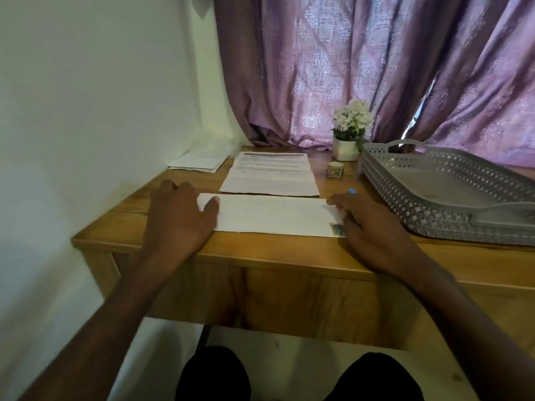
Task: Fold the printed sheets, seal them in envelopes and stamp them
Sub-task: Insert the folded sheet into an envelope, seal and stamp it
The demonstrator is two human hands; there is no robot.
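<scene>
While flat at near desk [260, 256] edge, long axis running left-right, envelope [272, 215] pinned at both ends: left hand [179, 215] spread on left end, right hand [367, 224] relaxed, fingers straight on stamp [337, 229] corner. Printed sheet [270, 176] just beyond, tray [451, 195] nearest right hand.

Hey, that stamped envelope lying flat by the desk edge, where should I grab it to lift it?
Pinch the near long edge of the envelope, coming from your side. It lies flat and reaches the front lip of the desk, so a thumb can probably slip under there, clear of the stamp.
</scene>
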